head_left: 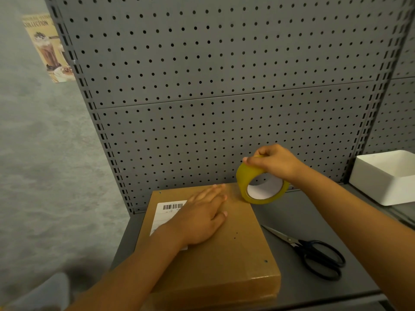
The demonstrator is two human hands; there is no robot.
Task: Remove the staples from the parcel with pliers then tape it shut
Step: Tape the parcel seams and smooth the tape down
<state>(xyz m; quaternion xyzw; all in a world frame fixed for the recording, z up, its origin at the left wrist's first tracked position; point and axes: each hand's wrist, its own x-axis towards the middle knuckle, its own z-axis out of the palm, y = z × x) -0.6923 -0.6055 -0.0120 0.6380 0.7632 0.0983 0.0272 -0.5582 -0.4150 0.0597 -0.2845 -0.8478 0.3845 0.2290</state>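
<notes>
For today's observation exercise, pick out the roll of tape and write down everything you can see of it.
The roll of tape is a wide ring of glossy yellowish-brown packing tape wound on a white inner core. It stands on edge, tilted, with its open centre facing the camera. Its lower edge rests at the far right corner of the brown cardboard parcel. The right hand grips it from above, fingers curled over the top of the ring. No loose strip of tape can be made out.
</notes>
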